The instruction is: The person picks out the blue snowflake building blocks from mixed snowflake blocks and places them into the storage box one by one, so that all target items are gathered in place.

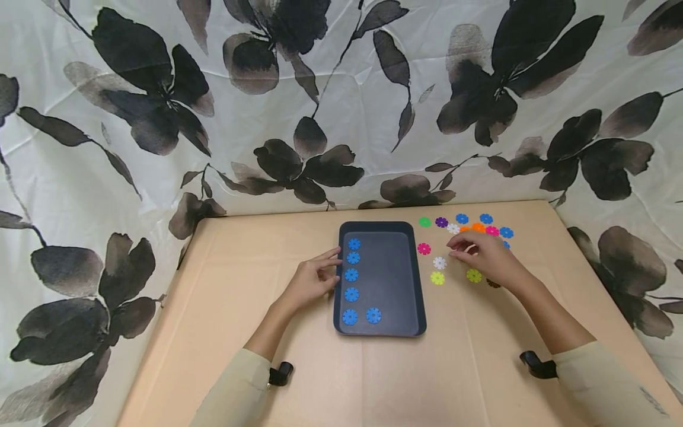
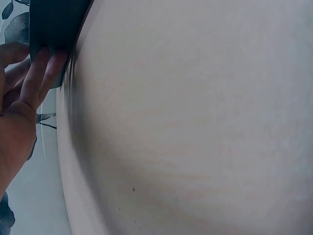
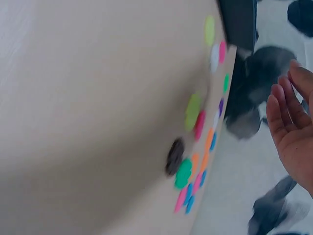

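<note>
A dark grey rectangular tray (image 1: 392,273) lies on the table. Flat blue flower-shaped discs (image 1: 351,275) form a column along its left side, with one more blue disc (image 1: 373,315) beside the bottom one. My left hand (image 1: 312,279) touches the tray's left rim with extended fingers; the left wrist view shows its fingertips (image 2: 41,61) against the tray's side. Above the loose discs to the right of the tray hovers my right hand (image 1: 488,255). Its fingers (image 3: 288,105) are nearly straight in the right wrist view, and nothing shows between them and the thumb. It hides part of the pile.
Loose discs right of the tray include green (image 1: 424,222), purple (image 1: 441,222), pink (image 1: 424,249), white (image 1: 439,263), yellow (image 1: 437,278), orange (image 1: 478,228) and blue (image 1: 462,219). A brown disc (image 1: 494,283) lies under the right wrist. Floral cloth (image 1: 341,107) hangs behind the table (image 1: 240,249).
</note>
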The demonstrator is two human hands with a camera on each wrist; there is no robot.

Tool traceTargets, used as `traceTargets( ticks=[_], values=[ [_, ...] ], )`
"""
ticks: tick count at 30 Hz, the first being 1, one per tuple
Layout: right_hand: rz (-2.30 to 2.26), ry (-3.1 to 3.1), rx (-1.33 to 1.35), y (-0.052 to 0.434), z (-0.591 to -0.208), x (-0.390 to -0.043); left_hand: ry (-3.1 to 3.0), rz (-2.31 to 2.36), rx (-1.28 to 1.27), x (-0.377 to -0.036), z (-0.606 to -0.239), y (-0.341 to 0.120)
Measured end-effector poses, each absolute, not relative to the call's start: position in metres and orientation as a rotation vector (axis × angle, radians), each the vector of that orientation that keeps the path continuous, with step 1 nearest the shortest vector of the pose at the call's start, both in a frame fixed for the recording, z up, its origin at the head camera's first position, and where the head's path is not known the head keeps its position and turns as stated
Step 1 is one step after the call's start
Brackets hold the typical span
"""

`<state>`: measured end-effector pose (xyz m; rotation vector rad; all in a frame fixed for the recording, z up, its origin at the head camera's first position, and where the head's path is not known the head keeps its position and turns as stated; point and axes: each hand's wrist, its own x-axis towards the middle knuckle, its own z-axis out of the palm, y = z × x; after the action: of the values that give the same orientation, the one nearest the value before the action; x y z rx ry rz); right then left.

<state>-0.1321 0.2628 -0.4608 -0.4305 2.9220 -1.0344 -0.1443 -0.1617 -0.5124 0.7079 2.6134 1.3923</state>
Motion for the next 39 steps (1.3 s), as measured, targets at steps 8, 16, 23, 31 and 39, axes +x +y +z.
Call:
traceTargets(
  ticks=[8, 16, 23, 31, 39],
  values=[
    [-0.979, 2.935, -0.159, 0.313, -0.473, -0.130, 2.595, 1.394, 0.688, -0.144, -0.511, -0.161],
    [-0.986, 3.019, 0.143, 0.351, -0.493, -0.131, 2.576, 1.416, 0.666, -0.144, -0.511, -0.160],
    [-0.955, 3.034, 0.265, 0.363, -0.508, -0.137, 2.562, 1.430, 0.675, -0.144, -0.512, -0.161],
    [-0.909, 3.012, 0.354, 0.360, -0.521, -0.147, 2.549, 1.457, 0.657, -0.141, -0.512, -0.163],
    [-0.896, 3.007, 0.361, 0.356, -0.520, -0.151, 2.570, 1.433, 0.664, -0.143, -0.514, -0.162]
  ],
)
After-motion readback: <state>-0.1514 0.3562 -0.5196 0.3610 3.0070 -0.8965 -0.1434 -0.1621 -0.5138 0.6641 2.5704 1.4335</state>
